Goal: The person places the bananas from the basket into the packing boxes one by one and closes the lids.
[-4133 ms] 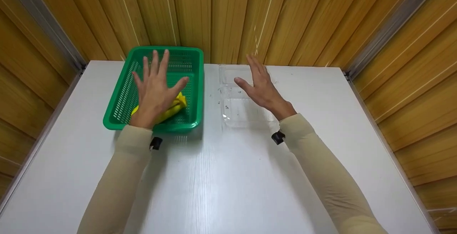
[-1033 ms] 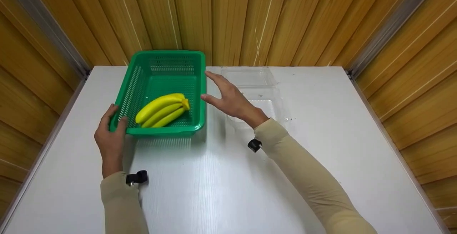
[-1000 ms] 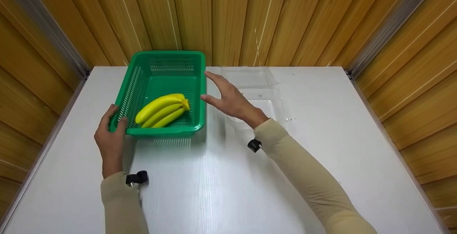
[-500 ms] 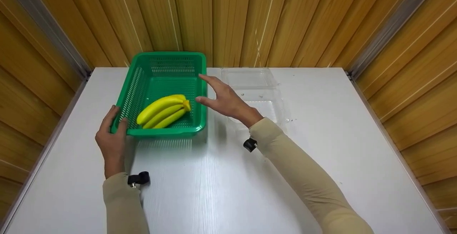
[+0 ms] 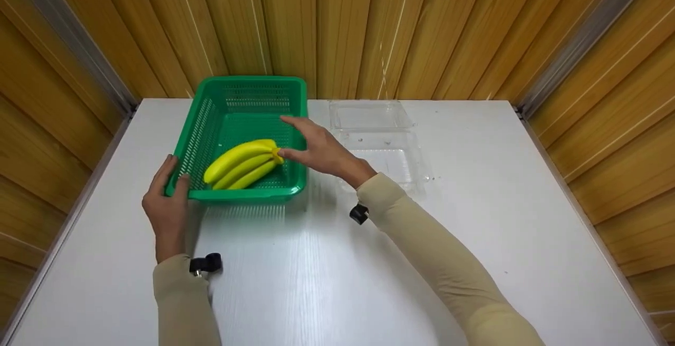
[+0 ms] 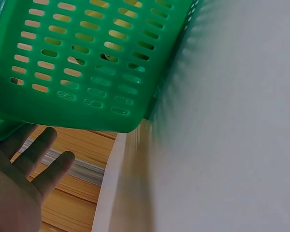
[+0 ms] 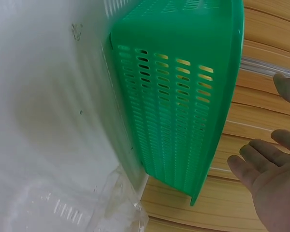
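Note:
A green plastic basket (image 5: 248, 195) with slotted walls stands at the back left of the table. Inside, near its front wall, lies a bunch of yellow bananas (image 5: 240, 164), stem pointing right. My left hand (image 5: 166, 206) holds the basket's front left corner between thumb and forefinger; its other fingers (image 6: 50, 174) extend beside the wall in the left wrist view. Above the basket's right rim reaches my right hand (image 5: 321, 151), thumb and fingers spread apart with nothing between them. Its thumb tip overlaps the banana stem in the head view. The bananas show only through slots in both wrist views.
A clear plastic clamshell box (image 5: 387, 159) sits to the right of the basket, its two halves laid out flat. Wood-patterned panels (image 5: 343, 29) rise behind the white table (image 5: 316, 282) and along both sides.
My left hand has come down from over the bananas to the basket's corner. The right hand has moved left from above the clear box to over the basket. The bananas stay in place.

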A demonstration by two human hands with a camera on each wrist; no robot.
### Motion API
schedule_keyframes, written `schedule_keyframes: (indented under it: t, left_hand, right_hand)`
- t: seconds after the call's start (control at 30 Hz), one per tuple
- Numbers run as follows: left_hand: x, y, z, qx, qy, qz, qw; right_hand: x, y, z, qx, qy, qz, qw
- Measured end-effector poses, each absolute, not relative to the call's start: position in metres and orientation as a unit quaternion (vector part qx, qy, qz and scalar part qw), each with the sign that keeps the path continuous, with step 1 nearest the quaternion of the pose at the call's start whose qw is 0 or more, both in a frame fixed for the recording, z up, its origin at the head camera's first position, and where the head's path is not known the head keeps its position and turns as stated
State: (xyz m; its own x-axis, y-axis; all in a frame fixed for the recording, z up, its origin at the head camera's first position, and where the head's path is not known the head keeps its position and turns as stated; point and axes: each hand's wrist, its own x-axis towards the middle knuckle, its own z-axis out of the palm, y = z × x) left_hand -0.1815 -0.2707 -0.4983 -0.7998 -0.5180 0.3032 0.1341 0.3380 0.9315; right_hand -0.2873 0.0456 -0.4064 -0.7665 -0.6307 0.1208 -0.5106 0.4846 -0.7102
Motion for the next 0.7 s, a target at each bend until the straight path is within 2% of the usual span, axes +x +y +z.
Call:
schedule_keyframes:
  t: [0.7]
  left_hand:
    - [-0.184,-0.268,-0.499,0.111,-0.767,-0.563,0.286]
  right_hand:
    - [-0.292,0.026,-0.411,-0.361,0.846,-0.377,0.106]
